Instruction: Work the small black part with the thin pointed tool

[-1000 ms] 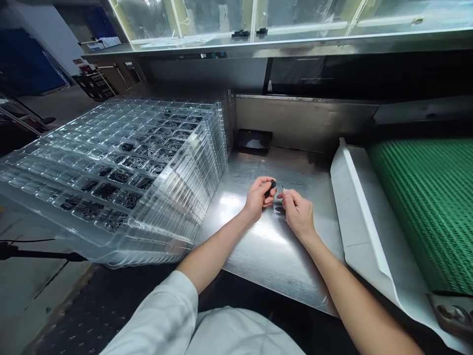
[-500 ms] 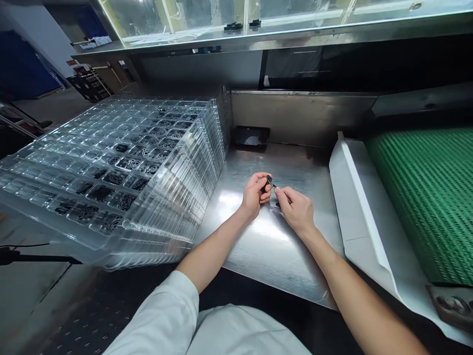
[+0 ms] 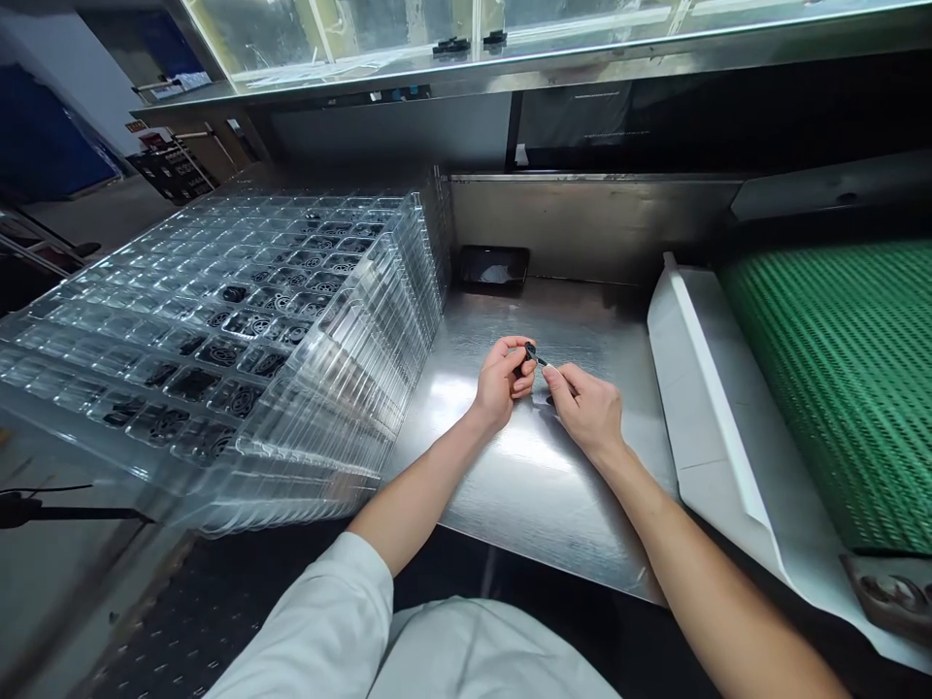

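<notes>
Above the metal tabletop (image 3: 524,485), my left hand (image 3: 499,383) pinches a small black round part (image 3: 530,349) between thumb and fingers. My right hand (image 3: 588,403) is closed beside it, thumb and forefinger pressed on a thin dark strip-like piece (image 3: 542,361). This piece reaches from the right fingertips to the black part. It is too small to tell whether it is a tool or belongs to the part. To the left of my hands stands a tall stack of clear plastic trays (image 3: 364,340); black parts lie in several pockets of the top one.
A dark phone-like slab (image 3: 493,265) lies at the back of the tabletop. On the right, a white bent guard (image 3: 699,388) borders a green conveyor belt (image 3: 845,369). A lit shelf (image 3: 393,83) runs across above, with small black items (image 3: 451,46) on it.
My right hand has drawn slightly to the right, and more of the thin dark piece shows between the hands. The left hand keeps its hold; the view has shifted a little.
</notes>
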A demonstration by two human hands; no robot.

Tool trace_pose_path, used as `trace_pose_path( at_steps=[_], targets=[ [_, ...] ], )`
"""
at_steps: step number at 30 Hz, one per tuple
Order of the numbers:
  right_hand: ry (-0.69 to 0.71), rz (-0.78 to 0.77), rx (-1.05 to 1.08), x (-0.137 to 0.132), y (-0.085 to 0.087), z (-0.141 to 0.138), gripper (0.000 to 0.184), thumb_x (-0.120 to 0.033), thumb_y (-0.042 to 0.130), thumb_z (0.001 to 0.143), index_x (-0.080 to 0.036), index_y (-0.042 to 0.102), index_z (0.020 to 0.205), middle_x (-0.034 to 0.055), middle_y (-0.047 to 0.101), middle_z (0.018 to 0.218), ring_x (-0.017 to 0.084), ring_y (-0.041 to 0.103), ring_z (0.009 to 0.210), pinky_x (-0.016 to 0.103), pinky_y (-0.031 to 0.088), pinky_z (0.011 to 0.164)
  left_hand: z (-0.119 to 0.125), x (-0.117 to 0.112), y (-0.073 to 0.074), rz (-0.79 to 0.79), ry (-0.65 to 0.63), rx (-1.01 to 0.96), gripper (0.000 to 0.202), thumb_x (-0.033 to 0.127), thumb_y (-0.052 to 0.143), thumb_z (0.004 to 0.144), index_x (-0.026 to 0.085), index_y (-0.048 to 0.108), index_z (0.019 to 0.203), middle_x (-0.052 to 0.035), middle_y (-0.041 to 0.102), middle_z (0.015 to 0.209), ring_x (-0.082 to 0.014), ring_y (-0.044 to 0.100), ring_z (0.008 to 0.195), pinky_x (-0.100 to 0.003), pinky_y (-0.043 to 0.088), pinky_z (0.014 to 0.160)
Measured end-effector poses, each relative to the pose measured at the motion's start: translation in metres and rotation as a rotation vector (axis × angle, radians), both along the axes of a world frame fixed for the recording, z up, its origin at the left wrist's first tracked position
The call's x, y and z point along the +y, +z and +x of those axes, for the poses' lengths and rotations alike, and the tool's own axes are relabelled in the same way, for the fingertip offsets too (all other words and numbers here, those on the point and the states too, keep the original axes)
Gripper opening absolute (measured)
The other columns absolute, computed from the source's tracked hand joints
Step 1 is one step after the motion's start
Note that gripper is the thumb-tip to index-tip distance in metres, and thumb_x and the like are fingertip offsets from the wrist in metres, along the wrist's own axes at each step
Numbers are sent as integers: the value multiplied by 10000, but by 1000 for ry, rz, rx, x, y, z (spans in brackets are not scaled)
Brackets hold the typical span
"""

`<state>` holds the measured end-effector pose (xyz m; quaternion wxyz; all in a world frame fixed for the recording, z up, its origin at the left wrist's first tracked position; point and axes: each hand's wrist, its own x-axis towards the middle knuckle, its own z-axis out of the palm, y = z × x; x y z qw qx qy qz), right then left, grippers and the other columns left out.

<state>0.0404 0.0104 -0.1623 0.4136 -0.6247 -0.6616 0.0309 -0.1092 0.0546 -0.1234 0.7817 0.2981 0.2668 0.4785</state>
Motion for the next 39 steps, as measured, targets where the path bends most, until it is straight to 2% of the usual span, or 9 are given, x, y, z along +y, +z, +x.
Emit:
trace_pose_path(
  at_steps=[6,12,27,39],
  targets=[
    [15,40,-16,0,-1,-1,576,-611,423,1096,-209,539,700,-16,513,575,139,442,519,301,250,566,-1,-1,0,18,10,5,192,279,648,916,206,534,1053,53,455,659,-49,294,433,-177,154,443],
    [-17,60,-14,1,-2,1,564,-598,439,1092,-210,527,692,-25,461,552,137,409,513,297,250,563,-1,-2,0,26,-10,-19,204,285,660,916,211,525,1049,52,459,681,-44,300,442,-175,162,449],
    [21,-9,52,0,1,0,584,-649,413,1072,-224,569,704,-8,487,559,159,444,528,303,282,574,-1,-2,-1,24,-7,-18,235,324,703,908,204,550,1042,52,452,686,-39,289,448,-176,154,447],
    [35,0,76,1,-1,-1,579,-644,434,1067,-217,578,704,-13,504,572,151,442,532,304,285,581,-2,-2,-5,28,-21,-34,205,296,680,916,197,560,1049,52,443,683,-43,295,446,-175,160,442]
  ],
)
